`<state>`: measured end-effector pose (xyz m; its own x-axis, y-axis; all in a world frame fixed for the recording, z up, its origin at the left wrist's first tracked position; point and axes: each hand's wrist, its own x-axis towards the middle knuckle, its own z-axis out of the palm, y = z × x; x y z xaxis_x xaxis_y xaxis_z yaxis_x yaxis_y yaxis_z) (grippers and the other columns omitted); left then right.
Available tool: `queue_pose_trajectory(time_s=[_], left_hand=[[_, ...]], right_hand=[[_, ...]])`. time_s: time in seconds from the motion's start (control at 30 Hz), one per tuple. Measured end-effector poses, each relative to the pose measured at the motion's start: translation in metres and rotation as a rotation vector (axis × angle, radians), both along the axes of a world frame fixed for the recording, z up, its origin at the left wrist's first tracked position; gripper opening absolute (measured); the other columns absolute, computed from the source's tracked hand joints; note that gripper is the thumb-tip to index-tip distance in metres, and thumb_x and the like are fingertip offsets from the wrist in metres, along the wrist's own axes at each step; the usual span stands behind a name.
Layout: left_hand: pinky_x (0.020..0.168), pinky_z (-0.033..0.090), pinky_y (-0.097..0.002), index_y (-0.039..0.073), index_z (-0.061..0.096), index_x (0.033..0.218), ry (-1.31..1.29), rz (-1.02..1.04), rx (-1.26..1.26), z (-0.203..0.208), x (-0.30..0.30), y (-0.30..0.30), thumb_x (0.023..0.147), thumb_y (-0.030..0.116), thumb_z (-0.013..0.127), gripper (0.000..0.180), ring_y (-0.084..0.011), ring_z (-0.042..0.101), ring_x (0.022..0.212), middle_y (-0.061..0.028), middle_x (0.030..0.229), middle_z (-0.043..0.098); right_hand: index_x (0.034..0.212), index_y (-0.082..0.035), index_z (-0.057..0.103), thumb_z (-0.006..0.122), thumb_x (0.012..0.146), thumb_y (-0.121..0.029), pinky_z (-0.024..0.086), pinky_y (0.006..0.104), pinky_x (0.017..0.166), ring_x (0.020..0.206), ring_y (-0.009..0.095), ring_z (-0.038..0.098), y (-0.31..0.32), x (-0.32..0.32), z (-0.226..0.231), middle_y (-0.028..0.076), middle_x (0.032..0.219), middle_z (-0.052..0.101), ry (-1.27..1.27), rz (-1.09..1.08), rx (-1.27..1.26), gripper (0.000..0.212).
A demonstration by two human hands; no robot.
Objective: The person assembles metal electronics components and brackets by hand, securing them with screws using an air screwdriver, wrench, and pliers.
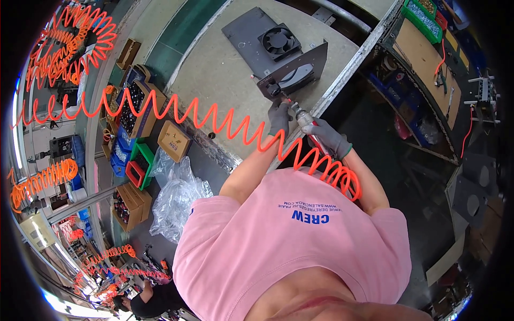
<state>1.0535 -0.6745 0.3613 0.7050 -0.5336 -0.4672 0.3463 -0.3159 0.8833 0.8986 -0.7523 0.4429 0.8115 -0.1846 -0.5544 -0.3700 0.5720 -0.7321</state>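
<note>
My right hand (327, 138), in a grey glove, is wrapped around a pneumatic screwdriver (303, 116) with a silver front and a red body. The bit points at the near upright panel of a black metal chassis (243, 45) on the bench. A small black part (273, 89) sits on that panel by the bit's tip. My left hand (279, 116), also gloved, is closed beside the bit, just below this part; what its fingers hold is hidden. A square black fan (279, 41) stands on the chassis base, and a dark curved part (296, 78) lies behind the panel.
A coiled orange air hose (211, 116) stretches across the bench from the left toward my right forearm. Left of the bench are a cardboard box (174, 140), a green bin (140, 166) and clear plastic bags (179, 200). A metal edge (348, 75) bounds the bench on the right.
</note>
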Motion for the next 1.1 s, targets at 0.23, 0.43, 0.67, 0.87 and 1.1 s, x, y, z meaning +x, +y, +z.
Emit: queue_pose_trajectory(time_s=[0.23,0.43,0.67,0.87,1.1], left_hand=[[0.044,0.04,-0.0238,0.004,0.058,0.098,0.066,0.209,-0.25,0.024,-0.008,0.005,0.088,0.026,0.053,0.024,-0.0101,0.045,0.05,-0.0022,0.071,0.052],[0.046,0.04,-0.0255,0.005,0.055,0.085,0.319,0.239,-0.322,0.039,0.003,-0.001,0.089,0.023,0.053,0.019,-0.0103,0.04,0.048,0.0005,0.061,0.042],[0.046,0.039,-0.0245,0.004,0.056,0.088,0.252,0.195,-0.305,0.042,0.003,0.0,0.089,0.019,0.051,0.016,-0.0101,0.043,0.049,-0.0004,0.065,0.047],[0.045,0.04,-0.0216,0.002,0.057,0.105,0.154,0.2,-0.274,0.035,-0.001,0.008,0.089,0.02,0.05,0.024,-0.01,0.049,0.054,-0.0037,0.084,0.059],[0.045,0.042,-0.0239,0.003,0.056,0.107,0.025,0.26,-0.163,0.011,0.002,0.01,0.087,0.023,0.055,0.029,-0.0103,0.047,0.054,-0.0024,0.076,0.054]], right_hand=[[0.098,-0.005,0.052,0.063,0.076,-0.03,0.042,0.0236,0.046,0.05,0.01,0.052,-0.002,0.003,0.001,0.002,0.064,0.053,-0.024,0.015,-0.035,0.036],[0.101,-0.005,0.051,0.063,0.076,-0.031,0.042,0.0233,0.046,0.049,0.009,0.051,0.002,0.006,-0.007,0.001,0.064,0.052,-0.023,0.015,-0.014,0.037],[0.1,-0.006,0.051,0.062,0.077,-0.032,0.042,0.0234,0.047,0.05,0.01,0.051,0.008,0.007,-0.024,0.002,0.064,0.052,-0.101,-0.025,-0.155,0.037],[0.099,-0.003,0.05,0.062,0.077,-0.032,0.043,0.0246,0.049,0.053,0.011,0.053,0.004,0.008,-0.013,0.002,0.067,0.053,-0.018,0.046,-0.023,0.038],[0.096,-0.002,0.049,0.063,0.077,-0.033,0.044,0.025,0.05,0.053,0.012,0.053,0.006,0.008,-0.01,0.003,0.066,0.053,-0.086,0.0,-0.124,0.038]])
